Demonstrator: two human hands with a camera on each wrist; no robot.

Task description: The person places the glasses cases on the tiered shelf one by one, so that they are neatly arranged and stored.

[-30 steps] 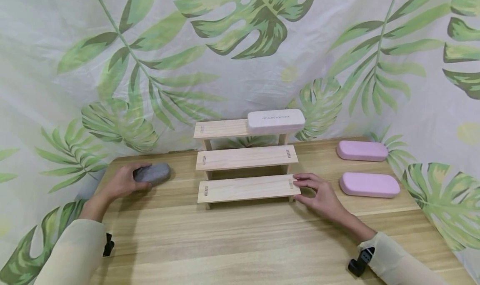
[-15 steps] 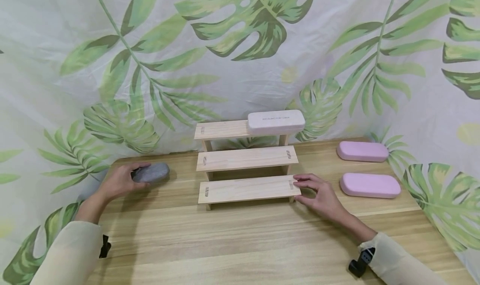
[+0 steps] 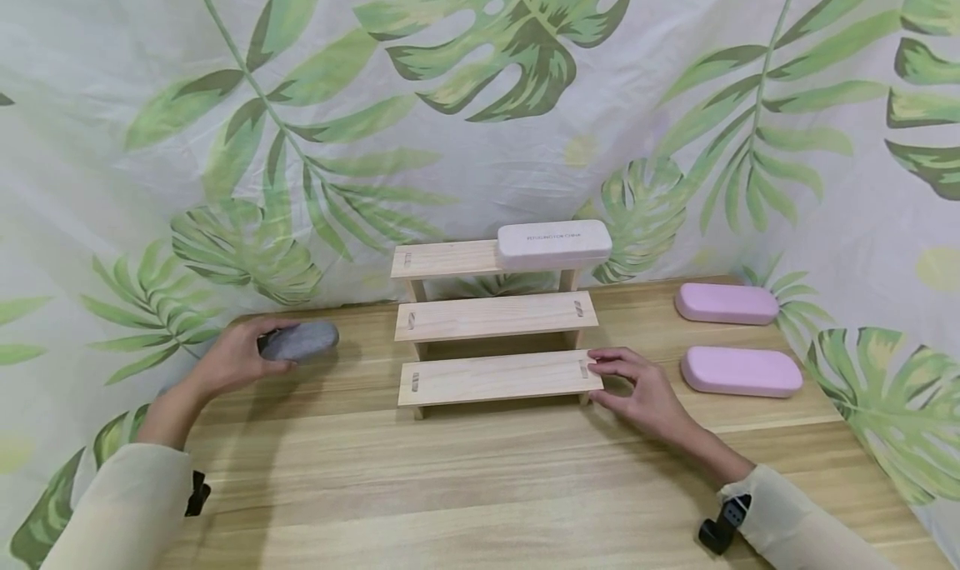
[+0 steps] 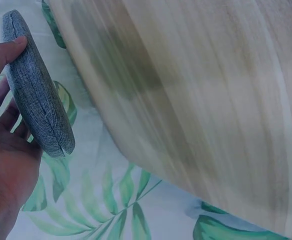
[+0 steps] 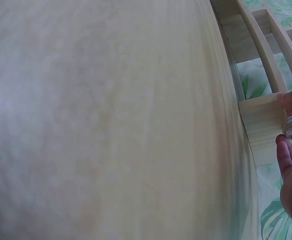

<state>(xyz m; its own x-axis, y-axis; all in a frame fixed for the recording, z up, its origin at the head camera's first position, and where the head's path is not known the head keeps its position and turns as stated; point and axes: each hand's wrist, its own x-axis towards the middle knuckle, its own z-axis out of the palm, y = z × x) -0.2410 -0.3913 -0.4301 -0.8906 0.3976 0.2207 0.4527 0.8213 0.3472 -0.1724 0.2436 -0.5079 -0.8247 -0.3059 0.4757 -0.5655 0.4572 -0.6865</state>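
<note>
My left hand [image 3: 238,355] holds a grey fabric-covered glasses case [image 3: 302,341] at the table's left side. In the left wrist view the thumb lies on the case's seam side and the fingers are behind it; the case [image 4: 36,85] is closed. At the middle stands a three-step wooden display rack [image 3: 495,316]. My right hand [image 3: 641,391] pinches the right end of its lowest board, fingers on top and thumb at the edge below. A white glasses case [image 3: 555,243] with small printed lettering lies on the right part of the top step.
Two pink glasses cases [image 3: 741,371] lie on the wooden table [image 3: 480,487] to the right of the rack, one behind the other. A leaf-printed cloth [image 3: 480,162] hangs right behind the table and around its sides.
The left hand has shifted slightly left with the grey glasses case, which now sits a little higher in the head view. The right hand and the rack stay put.
</note>
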